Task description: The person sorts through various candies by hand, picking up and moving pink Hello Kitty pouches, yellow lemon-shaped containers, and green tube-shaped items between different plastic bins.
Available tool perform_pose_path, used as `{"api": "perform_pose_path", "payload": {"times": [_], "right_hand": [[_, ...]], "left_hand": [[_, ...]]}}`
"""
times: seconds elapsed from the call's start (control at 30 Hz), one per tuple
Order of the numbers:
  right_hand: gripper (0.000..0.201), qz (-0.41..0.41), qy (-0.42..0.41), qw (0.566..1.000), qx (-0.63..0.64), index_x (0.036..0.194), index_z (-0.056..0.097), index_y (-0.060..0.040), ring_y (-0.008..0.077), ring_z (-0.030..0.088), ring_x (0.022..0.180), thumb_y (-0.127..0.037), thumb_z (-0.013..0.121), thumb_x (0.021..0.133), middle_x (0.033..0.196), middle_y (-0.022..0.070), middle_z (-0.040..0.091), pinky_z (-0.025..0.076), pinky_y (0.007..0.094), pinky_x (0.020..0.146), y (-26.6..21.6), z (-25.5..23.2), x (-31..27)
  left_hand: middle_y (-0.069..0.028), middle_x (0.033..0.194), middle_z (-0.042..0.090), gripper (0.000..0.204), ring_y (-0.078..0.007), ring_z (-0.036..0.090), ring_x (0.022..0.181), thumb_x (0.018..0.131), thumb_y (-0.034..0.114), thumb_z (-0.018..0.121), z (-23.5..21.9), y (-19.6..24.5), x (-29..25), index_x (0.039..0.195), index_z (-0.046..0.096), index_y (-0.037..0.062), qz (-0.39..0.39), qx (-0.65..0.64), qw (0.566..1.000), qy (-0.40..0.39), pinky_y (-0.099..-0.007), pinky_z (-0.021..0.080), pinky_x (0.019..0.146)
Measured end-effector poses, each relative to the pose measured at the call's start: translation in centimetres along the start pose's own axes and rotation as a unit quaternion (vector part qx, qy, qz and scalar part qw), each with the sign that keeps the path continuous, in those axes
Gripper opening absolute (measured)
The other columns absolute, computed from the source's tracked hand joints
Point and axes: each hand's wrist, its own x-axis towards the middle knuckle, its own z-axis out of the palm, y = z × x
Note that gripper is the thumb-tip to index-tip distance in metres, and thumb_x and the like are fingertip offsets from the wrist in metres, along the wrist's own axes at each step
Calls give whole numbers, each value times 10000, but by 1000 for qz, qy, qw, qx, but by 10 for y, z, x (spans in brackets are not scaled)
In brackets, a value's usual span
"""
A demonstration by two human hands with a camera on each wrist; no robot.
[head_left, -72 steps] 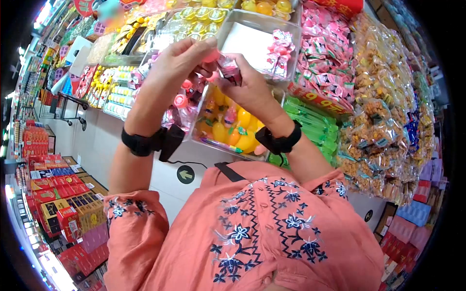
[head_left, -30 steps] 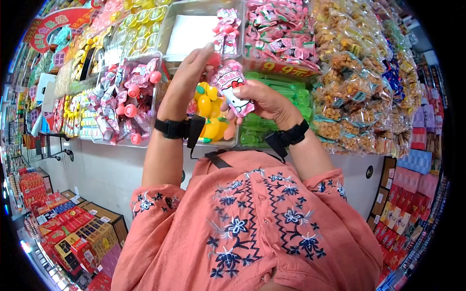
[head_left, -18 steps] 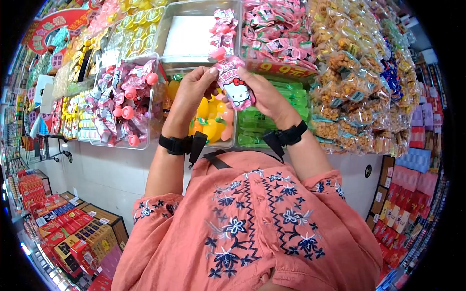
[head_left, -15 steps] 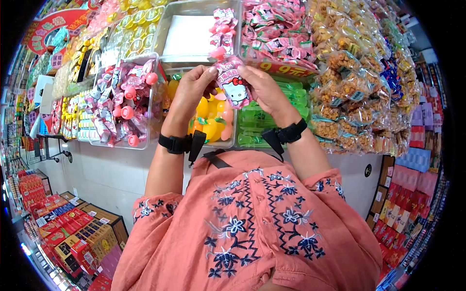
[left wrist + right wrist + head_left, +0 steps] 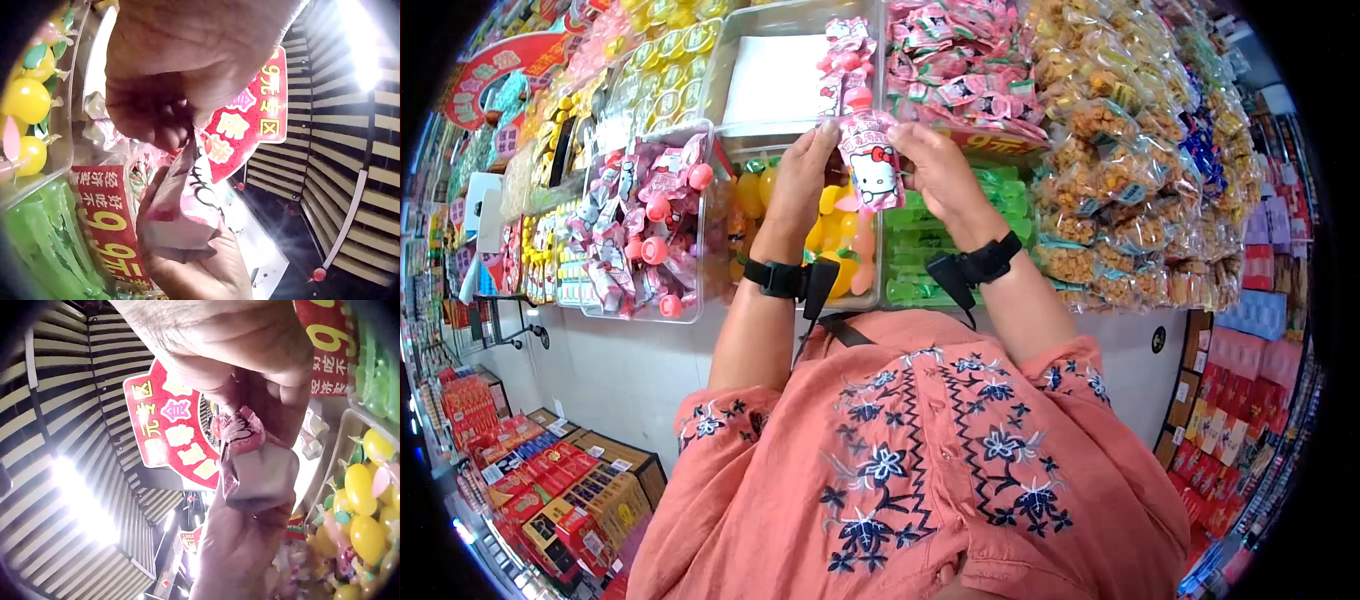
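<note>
While the shelf of sweets fills the whole upper view, the clear bin of yellow fruit jellies (image 5: 840,235) serves as the landmark: left of it stands a bin of pink-capped pouches (image 5: 650,225), right of it green packets (image 5: 920,250), and above it a metal tray (image 5: 785,75) with a few more pouches. Further right of the bin hang bags of brown snacks (image 5: 1120,180).

Since a second ago the person's two hands have come together and risen from in front of the jelly bin to its upper edge, and the pouch has turned from tilted to upright with its printed face toward the camera (a sign, probably, that it is being looked over rather than put away). The left hand (image 5: 800,185) pinches the pouch's upper left edge with its fingertips; the right hand (image 5: 940,170) pinches the upper right edge, fingers curled behind.

The pouch (image 5: 870,170) is small, pink and white, with a cartoon cat's face, a red bow and a pink cap on top. Seen from the wrist cameras, its back (image 5: 259,472) is plain silvery foil.
</note>
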Motion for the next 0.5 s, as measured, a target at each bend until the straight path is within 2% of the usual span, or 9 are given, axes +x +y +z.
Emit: {"api": "perform_pose_path", "payload": {"times": [0.07,0.17,0.33,0.4,0.43,0.5], "right_hand": [[163,-7,15,1000,-2,996,643,-112,46,594,769,-267,598,978,893,-49,646,472,219,610,-5,2,0],[158,-22,37,999,-18,979,644,-112,35,573,740,-263,601,972,878,-60,636,447,212,582,-8,2,0],[156,-31,51,996,-68,946,643,-115,19,541,726,-267,609,960,856,-78,615,410,208,563,3,-7,9],[156,-25,54,996,-61,942,642,-122,16,530,728,-273,610,961,843,-85,604,409,211,571,4,-8,10],[156,-22,55,997,-57,940,641,-125,15,524,729,-276,610,961,836,-89,598,409,212,576,5,-7,10],[152,-6,53,999,3,946,641,-131,14,510,725,-278,608,964,830,-92,592,404,216,584,4,-3,10]], "left_hand": [[-1,790,587,297,-92,560,686,1001,345,570,3,2,0,924,579,59,-34,-65,997,-31,-238,474,651],[27,798,561,256,-76,564,683,1002,342,577,5,-4,-2,980,594,87,-38,-16,999,-33,-242,496,660],[36,825,560,208,-71,562,737,1000,277,586,8,-19,0,952,595,75,8,-11,1000,-9,-241,484,696],[35,849,574,207,-58,554,759,1002,263,582,5,-27,5,952,597,63,30,7,999,7,-232,475,713],[31,879,589,213,-45,552,793,1006,252,571,1,-30,9,960,600,46,67,56,996,15,-221,467,729],[33,883,592,212,-45,555,807,1009,248,566,2,-35,12,964,601,44,62,15,998,4,-221,466,729]]}}
